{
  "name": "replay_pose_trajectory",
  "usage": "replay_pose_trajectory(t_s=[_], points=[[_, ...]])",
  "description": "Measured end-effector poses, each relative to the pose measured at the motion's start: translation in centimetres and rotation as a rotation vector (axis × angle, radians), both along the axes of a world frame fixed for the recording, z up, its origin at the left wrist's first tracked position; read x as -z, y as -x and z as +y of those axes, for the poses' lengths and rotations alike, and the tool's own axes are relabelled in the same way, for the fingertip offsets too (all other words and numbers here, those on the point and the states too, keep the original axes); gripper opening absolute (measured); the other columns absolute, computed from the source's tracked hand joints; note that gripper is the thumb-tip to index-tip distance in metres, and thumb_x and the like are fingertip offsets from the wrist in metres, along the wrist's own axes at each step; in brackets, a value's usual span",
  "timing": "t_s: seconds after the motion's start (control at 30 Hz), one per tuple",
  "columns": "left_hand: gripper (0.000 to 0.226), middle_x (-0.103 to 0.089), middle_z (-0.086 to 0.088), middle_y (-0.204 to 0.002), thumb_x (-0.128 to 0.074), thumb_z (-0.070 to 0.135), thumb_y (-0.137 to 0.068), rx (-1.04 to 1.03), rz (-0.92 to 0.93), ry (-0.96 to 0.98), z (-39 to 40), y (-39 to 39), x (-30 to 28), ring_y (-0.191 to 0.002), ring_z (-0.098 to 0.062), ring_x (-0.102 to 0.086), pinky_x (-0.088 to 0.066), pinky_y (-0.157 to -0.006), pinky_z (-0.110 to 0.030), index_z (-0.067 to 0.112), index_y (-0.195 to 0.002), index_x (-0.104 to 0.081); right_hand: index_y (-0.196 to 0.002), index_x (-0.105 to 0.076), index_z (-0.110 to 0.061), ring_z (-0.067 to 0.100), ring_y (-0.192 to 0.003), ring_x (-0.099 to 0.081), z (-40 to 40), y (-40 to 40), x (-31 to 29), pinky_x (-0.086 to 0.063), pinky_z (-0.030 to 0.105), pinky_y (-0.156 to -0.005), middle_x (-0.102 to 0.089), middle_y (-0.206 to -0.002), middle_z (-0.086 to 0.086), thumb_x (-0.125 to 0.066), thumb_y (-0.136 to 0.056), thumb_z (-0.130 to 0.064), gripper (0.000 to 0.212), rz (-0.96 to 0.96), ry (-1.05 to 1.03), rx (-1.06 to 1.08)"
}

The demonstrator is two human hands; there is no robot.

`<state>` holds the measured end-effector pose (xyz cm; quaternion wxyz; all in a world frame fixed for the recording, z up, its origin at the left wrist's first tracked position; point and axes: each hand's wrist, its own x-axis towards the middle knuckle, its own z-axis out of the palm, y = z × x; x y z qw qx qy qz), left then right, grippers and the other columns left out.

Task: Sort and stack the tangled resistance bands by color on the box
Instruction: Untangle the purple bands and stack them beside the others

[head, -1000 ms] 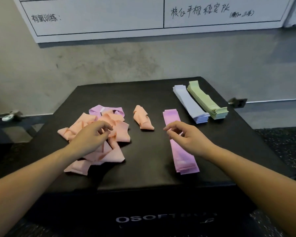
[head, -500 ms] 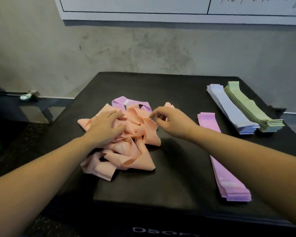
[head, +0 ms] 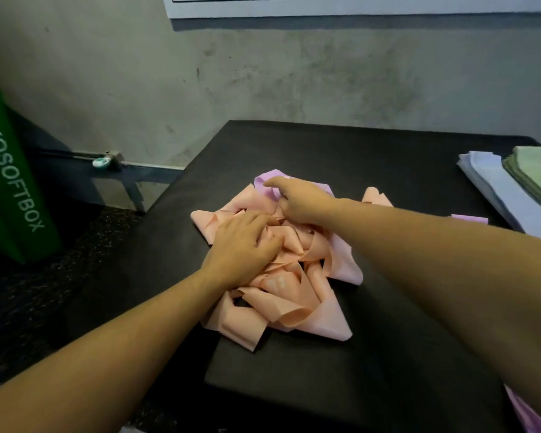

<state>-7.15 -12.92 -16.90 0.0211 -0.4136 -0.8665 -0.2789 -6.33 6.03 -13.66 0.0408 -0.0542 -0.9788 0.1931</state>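
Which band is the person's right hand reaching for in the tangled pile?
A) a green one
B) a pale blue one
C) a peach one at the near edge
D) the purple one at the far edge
D: the right hand stretches over the peach bands and its fingers touch the purple band at the far edge of the pile, while the left hand rests on the peach tangle.

A green foam box (head: 3,170) stands at the left on the dark speckled floor (head: 44,295), its side printed with white letters reading "YOSOFTBOX". Behind it a grey concrete wall (head: 294,79) rises, stained and scuffed. A white board (head: 356,6) hangs along the wall's top edge. A metal rail (head: 144,165) runs low along the wall, with a small teal-and-white object (head: 101,163) resting on it.
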Motion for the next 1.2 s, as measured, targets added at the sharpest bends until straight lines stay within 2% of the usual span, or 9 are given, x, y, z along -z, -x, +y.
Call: replay_pose_trajectory(t_s=[0.07, 0.13, 0.3, 0.43, 0.57, 0.77, 0.93, 1.1, 1.2], points=[[0.051, -0.067, 0.010, -0.118, -0.038, 0.053, -0.085, 0.001, 0.012, -0.012, -0.1, 0.0, 0.0, -0.112, -0.011, -0.055, -0.041, -0.099, -0.035, 0.027, -0.115, -0.069, -0.141, -0.053, -0.035, 0.023, -0.110, -0.059, 0.3, 0.5, 1.2, -0.049, 0.038, -0.096, -0.062, -0.133, -0.004, -0.042, -0.104, -0.026, 0.041, -0.034, -0.022, 0.034], [0.049, -0.067, 0.011, -0.110, -0.038, 0.054, -0.085, -0.001, 0.006, -0.038, -0.1, -0.2, 0.1, -0.105, -0.010, -0.055, -0.042, -0.095, -0.035, 0.026, -0.111, -0.068, -0.132, -0.063, -0.036, 0.023, -0.102, -0.061, 0.5, 0.8, 1.7, -0.052, 0.043, -0.091, -0.068, -0.119, 0.000, -0.044, -0.101, -0.025, 0.038, 0.034, -0.025, 0.062], [0.043, -0.065, 0.009, -0.114, -0.051, 0.049, -0.090, -0.024, -0.021, -0.089, -0.1, -0.3, 0.2, -0.108, -0.012, -0.056, -0.045, -0.099, -0.041, 0.028, -0.126, -0.060, -0.100, -0.078, -0.041, 0.016, -0.093, -0.064, 0.8, 0.8, 1.4, -0.054, 0.039, -0.085, -0.073, -0.101, -0.011, -0.053, -0.096, -0.027, 0.029, 0.065, 0.007, 0.045], [0.065, -0.059, 0.002, -0.131, -0.059, 0.043, -0.094, -0.046, -0.057, -0.112, -0.2, -0.3, 0.1, -0.118, -0.016, -0.056, -0.043, -0.100, -0.034, 0.033, -0.152, -0.032, -0.100, -0.081, -0.029, 0.014, -0.107, -0.059, 0.9, -0.2, 0.6, -0.045, 0.031, -0.092, -0.069, -0.113, -0.004, -0.063, -0.094, -0.028, 0.018, 0.236, 0.150, 0.102], [0.071, -0.048, 0.002, -0.144, -0.059, 0.043, -0.094, -0.054, -0.037, -0.134, -0.2, -0.3, 0.2, -0.127, -0.014, -0.047, -0.039, -0.106, -0.033, 0.032, -0.156, -0.026, -0.094, -0.077, -0.023, 0.010, -0.114, -0.055, 1.0, -3.5, -1.3, -0.045, 0.036, -0.102, -0.066, -0.120, -0.006, -0.065, -0.093, -0.024, 0.012, 0.385, 0.255, 0.061], [0.052, -0.029, 0.003, -0.146, -0.052, 0.044, -0.098, -0.072, 0.000, -0.029, -0.4, -0.8, 0.1, -0.127, -0.016, -0.043, -0.042, -0.102, -0.038, 0.035, -0.149, -0.044, -0.089, -0.055, -0.016, 0.020, -0.089, -0.060, 0.5, -8.5, -3.1, -0.056, 0.047, -0.083, -0.062, -0.096, 0.006, -0.057, -0.096, -0.015, 0.008, 0.419, 0.657, 0.109], [0.048, -0.035, 0.005, -0.150, -0.046, 0.050, -0.091, -0.072, 0.074, -0.026, -0.4, -1.1, 0.1, -0.135, -0.019, -0.036, -0.035, -0.112, -0.046, 0.028, -0.128, -0.068, -0.109, -0.056, -0.025, 0.023, -0.091, -0.057, 0.5, -10.6, -4.5, -0.054, 0.040, -0.075, -0.056, -0.107, 0.005, -0.045, -0.098, -0.013, 0.020, 0.228, 0.970, 0.366], [0.058, -0.040, 0.005, -0.155, -0.036, 0.051, -0.092, -0.042, 0.136, 0.038, -0.2, -1.1, 0.1, -0.145, -0.019, -0.031, -0.024, -0.116, -0.043, 0.022, -0.135, -0.062, -0.108, -0.057, -0.025, 0.022, -0.069, -0.053, 1.8, -12.6, -4.3, -0.047, 0.032, -0.053, -0.051, -0.119, 0.006, -0.040, -0.099, -0.032, 0.021, -0.079, 0.576, 0.487], [0.050, -0.057, 0.003, -0.137, -0.037, 0.050, -0.093, -0.030, 0.128, 0.069, 0.0, -0.7, 0.3, -0.128, -0.022, -0.049, -0.037, -0.104, -0.043, 0.018, -0.116, -0.066, -0.110, -0.062, -0.018, 0.022, -0.076, -0.060, 2.4, -13.8, -4.3, -0.048, 0.030, -0.055, -0.043, -0.121, 0.005, -0.056, -0.078, -0.067, 0.059, -0.283, 0.341, 0.418]])
